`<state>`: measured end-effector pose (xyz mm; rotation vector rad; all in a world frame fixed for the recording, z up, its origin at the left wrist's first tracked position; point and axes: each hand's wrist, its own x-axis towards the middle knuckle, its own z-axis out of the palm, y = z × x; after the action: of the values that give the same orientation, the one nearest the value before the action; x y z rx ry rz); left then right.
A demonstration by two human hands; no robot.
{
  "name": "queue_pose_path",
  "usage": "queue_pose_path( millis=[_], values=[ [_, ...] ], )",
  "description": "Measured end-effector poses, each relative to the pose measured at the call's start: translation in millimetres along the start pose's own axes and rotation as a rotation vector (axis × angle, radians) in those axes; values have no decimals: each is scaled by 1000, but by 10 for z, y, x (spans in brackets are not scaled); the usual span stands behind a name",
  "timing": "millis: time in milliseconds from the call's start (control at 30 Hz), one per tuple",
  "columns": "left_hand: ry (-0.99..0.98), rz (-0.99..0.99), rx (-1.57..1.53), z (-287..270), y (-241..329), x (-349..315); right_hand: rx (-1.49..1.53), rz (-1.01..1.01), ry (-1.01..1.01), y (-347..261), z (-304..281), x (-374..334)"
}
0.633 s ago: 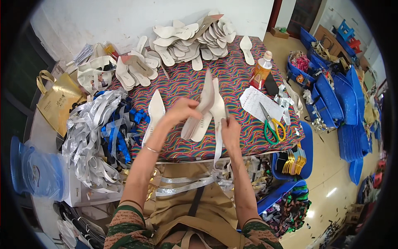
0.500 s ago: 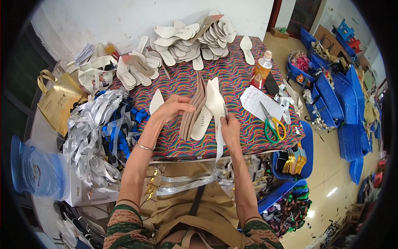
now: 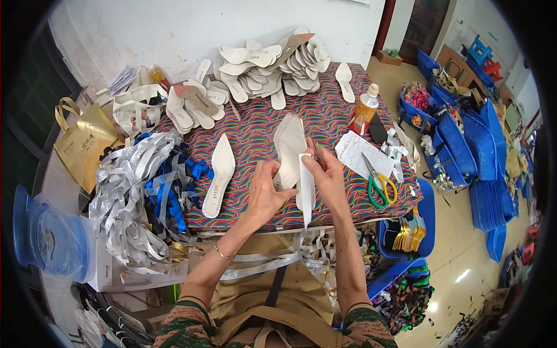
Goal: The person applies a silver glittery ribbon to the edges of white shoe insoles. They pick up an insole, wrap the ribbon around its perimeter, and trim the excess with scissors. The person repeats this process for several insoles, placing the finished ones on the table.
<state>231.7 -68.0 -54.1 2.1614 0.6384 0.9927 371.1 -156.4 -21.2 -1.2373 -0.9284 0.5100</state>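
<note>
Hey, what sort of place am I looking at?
Probably a small footwear workshop: heaped off-white, sole-shaped insoles, metal scissors with green and yellow handles and stacked blue plastic bins suggest it.

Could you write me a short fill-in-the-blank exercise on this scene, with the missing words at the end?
1. The strip pinched by the right hand is ____ in colour.
2. One handle of the scissors is yellow; the other is ____.
3. The scissors' blades lie over a white sheet of ____.
4. The stacked bins on the right are ____ in colour.

Missing words: white; green; paper; blue.
</note>
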Motion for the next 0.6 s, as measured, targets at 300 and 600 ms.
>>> queue_pose_path(
  millis=[300, 600],
  values=[
    [1, 51, 25, -609, 739, 763, 115, -37, 99, -59, 308, -186],
    [-283, -38, -544, -616, 362, 757, -94, -36, 214, -117, 155, -229]
  ],
)
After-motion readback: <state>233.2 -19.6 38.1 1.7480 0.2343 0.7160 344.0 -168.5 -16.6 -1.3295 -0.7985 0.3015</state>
